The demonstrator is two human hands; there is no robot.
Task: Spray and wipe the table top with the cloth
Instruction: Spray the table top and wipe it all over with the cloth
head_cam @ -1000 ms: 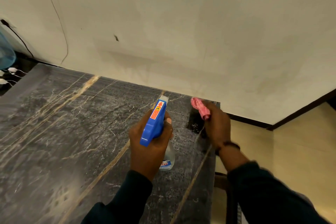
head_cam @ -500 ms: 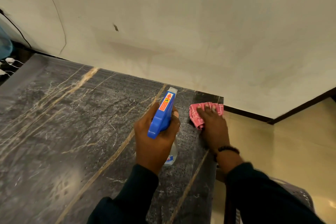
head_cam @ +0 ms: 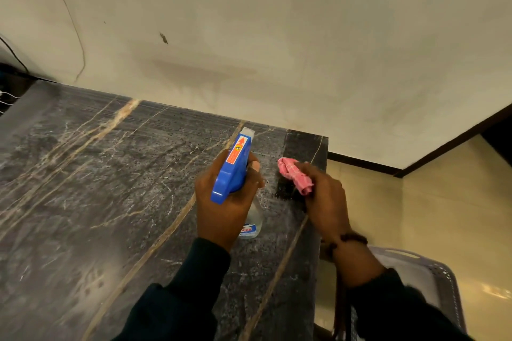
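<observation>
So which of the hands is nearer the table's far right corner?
Right. The right hand wipes with the pink cloth just short of that corner; the left hand grips the spray bottle further left.

I have a single wide-angle view, worn on the person's head, looking forward and steeply down at the far right corner of the table top (head_cam: 83, 188), close in above it. The wall (head_cam: 277, 36) fills the upper half; floor (head_cam: 429, 216) shows at right.

Dark long sleeves (head_cam: 194, 285) on both arms, dark beaded bracelet (head_cam: 347, 239) at the right wrist, toward 4 o'clock
</observation>
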